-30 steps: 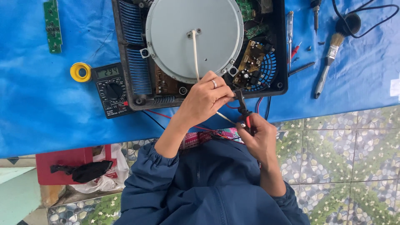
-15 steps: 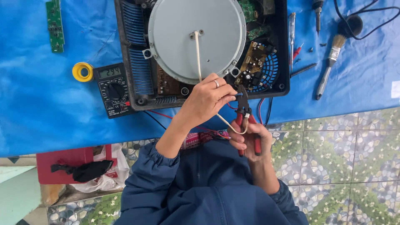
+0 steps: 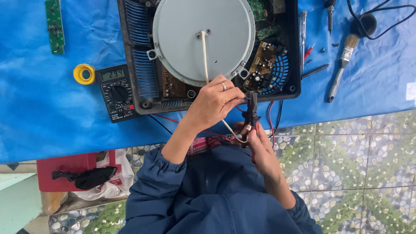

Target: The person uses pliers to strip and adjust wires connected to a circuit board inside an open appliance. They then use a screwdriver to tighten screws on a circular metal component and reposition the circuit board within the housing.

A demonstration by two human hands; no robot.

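Left to right on the blue surface (image 3: 34,117): one green circuit board (image 3: 54,26), one yellow tape roll (image 3: 83,73), one multimeter (image 3: 117,93), one opened cooker (image 3: 208,47). The left hand (image 3: 214,104) pinches one cream wire (image 3: 203,60), which runs lengthwise toward the body. The right hand (image 3: 260,149) grips one pair of pliers (image 3: 251,113), just beside that wire. One brush (image 3: 342,65) lies rightmost.

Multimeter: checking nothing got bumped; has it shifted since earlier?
No; the multimeter still lies between the yellow tape roll and the black cooker housing.
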